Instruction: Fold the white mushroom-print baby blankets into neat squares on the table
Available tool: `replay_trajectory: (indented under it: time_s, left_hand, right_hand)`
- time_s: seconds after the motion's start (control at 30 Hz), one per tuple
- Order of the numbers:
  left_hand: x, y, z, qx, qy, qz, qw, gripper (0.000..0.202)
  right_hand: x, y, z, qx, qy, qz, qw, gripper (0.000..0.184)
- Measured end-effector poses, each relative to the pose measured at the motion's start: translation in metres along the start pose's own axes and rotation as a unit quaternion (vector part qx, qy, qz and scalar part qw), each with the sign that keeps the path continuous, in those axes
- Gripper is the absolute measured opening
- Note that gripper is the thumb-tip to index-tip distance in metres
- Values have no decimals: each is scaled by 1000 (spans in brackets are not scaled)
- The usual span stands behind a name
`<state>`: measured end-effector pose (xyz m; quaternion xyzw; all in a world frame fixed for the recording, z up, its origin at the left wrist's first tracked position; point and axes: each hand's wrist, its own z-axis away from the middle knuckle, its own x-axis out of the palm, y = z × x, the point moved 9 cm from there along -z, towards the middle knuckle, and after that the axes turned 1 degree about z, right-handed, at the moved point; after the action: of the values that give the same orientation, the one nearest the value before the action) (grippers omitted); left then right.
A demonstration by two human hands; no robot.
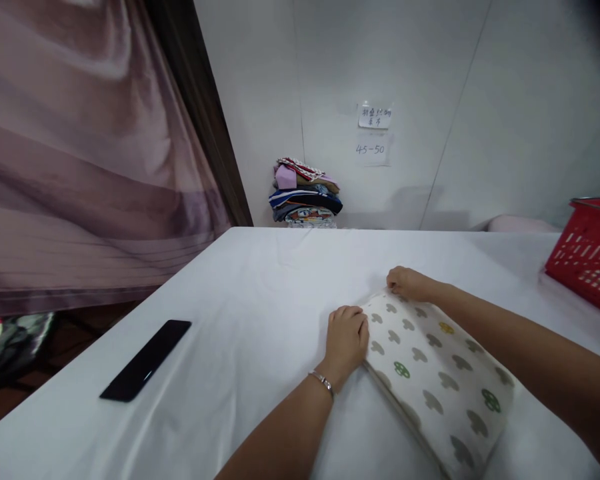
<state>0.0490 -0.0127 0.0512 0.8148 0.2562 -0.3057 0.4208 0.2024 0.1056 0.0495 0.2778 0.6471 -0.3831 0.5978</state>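
Note:
A folded white cloth (420,373) printed with grey, green and yellow mushrooms lies at an angle on the white-covered table (260,300). At its near-left corner, my left hand (347,337), with a silver bracelet on the wrist, has its fingers closed over the edge. My right hand (405,283) pinches the far corner with curled fingers. Several layers show along the cloth's left side. Its bottom end runs close to the lower edge of the view.
A black phone-like slab (147,360) lies on the table at left. Beyond the far edge stands a stack of folded fabrics (307,193). A red basket (590,253) sits at the right. Pinkish curtain (80,153) hangs at left; paper notes (374,133) are on the wall.

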Motion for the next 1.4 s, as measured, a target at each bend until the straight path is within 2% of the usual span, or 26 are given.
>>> replay_trajectory:
  time_s: [0.2,0.37,0.53,0.77,0.97,1.23,1.4]
  left_hand:
    - [0,0,0,0,-1,3,1000,19]
    - [-1,0,0,-5,4,3,1000,20]
    - [0,0,0,-13,-5,1,1000,24]
    - [3,-5,1,-43,-23,-1,999,28]
    - [5,-10,0,-62,-35,2,997,30]
    - [5,-10,-1,-55,-23,8,998,29]
    - [5,-10,-2,-52,-20,9,998,29]
  right_hand:
    - [-3,15,-3,46,31,-43,998,11]
    - [8,18,-1,59,64,-91,992,16]
    - [20,32,5,105,92,-128,982,23]
    - [28,52,11,191,73,-158,966,35]
    - [27,64,21,269,64,-132,952,54]
    - [38,80,20,330,59,-116,935,52]
    - [35,76,22,335,62,-128,931,54]
